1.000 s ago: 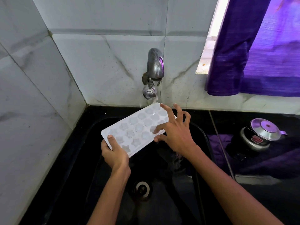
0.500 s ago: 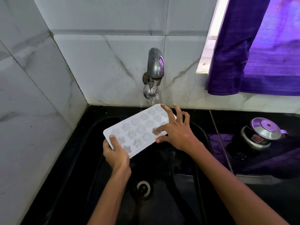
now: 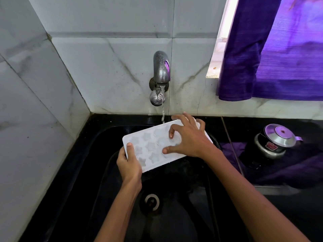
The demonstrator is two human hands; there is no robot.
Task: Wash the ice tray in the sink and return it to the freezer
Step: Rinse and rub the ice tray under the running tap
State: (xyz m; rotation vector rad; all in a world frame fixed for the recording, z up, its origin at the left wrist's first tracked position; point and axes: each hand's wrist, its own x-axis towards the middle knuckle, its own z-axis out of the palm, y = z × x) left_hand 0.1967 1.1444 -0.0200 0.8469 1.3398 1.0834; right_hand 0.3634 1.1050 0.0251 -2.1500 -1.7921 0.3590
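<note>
STEP: washing | you are holding the white ice tray [image 3: 153, 147] under the tap [image 3: 160, 74], over the sink [image 3: 97, 154] | left hand [image 3: 128, 163] gripping its near end, right hand [image 3: 190, 139] fingers spread, rubbing cells | NEXT (judged): rinsing remaining cells, draining.

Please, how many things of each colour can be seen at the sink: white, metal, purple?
White: 1, the ice tray
Metal: 3, the tap, the drain, the pot
Purple: 1, the curtain
Total: 5
</note>
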